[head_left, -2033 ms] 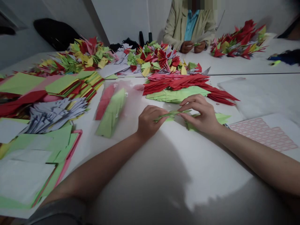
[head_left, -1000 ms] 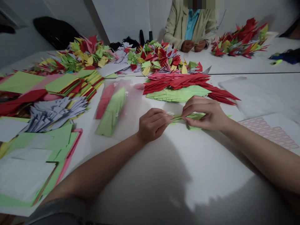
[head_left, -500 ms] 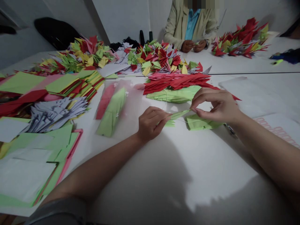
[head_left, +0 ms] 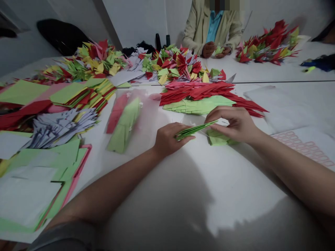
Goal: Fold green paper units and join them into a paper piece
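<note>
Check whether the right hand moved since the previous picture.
Yes, leftward: the right hand moved toward the left hand, judged against the red folded-paper pile.

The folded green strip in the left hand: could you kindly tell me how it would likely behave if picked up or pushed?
The folded green strip is probably light for its size, since it looks like thin paper. Its lengthwise folds may stiffen it somewhat, yet the narrow tip beyond the left hand would likely bend easily under a push.
</note>
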{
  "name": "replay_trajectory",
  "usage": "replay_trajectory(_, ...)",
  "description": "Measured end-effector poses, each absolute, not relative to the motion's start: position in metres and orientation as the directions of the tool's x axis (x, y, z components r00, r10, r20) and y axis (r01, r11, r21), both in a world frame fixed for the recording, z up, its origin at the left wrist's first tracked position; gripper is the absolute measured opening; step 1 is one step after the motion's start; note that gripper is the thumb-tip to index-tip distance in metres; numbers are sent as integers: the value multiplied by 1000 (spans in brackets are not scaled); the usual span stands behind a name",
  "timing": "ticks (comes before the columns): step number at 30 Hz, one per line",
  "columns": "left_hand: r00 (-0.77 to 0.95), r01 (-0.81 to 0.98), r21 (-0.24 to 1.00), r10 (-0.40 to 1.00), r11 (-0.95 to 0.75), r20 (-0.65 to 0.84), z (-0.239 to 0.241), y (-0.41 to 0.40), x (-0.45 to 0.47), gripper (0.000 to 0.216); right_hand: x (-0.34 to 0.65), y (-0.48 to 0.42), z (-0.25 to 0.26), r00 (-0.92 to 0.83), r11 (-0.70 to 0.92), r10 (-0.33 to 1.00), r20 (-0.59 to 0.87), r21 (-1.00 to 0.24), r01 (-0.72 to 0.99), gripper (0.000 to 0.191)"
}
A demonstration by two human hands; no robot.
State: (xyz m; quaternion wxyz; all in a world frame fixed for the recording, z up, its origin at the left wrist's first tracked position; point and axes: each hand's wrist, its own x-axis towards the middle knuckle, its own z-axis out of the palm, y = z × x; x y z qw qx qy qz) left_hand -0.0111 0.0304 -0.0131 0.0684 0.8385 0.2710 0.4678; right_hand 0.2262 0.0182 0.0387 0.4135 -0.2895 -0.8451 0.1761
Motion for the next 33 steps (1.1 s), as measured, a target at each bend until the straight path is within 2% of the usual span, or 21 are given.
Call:
replay_trajectory(4,385,375,440,569,-816,727,-18,32,-10,11,226,15,36,-423,681,713,560,-697,225,21)
replay_trajectory(7,372,366,464,583,-807,722,-18,32,-10,9,226,12,36,-382,657,732,565,-734,174,16)
replay_trajectory(15,384,332,554,645,-764,661,-16,33,-11,6,225,12,40,-404,732,668,624,-649,209,9)
replay_trajectory(20,409,336,531,629,-777,661,-15,32,-13,8,223,15,38,-425,815,580,695,-483,320,8)
replay_trajectory(23,433,320,507,600,-800,673,-14,32,-14,10,220,14,36,-488,834,551,677,-425,351,13)
replay_trajectory(29,500,244,449,509,-859,701,-20,31,-15,16,206,6,27,-612,839,541,577,-420,346,16)
replay_trajectory(33,512,243,441,500,-864,698,-20,29,-14,10,204,5,22,-648,871,490,583,-299,390,16)
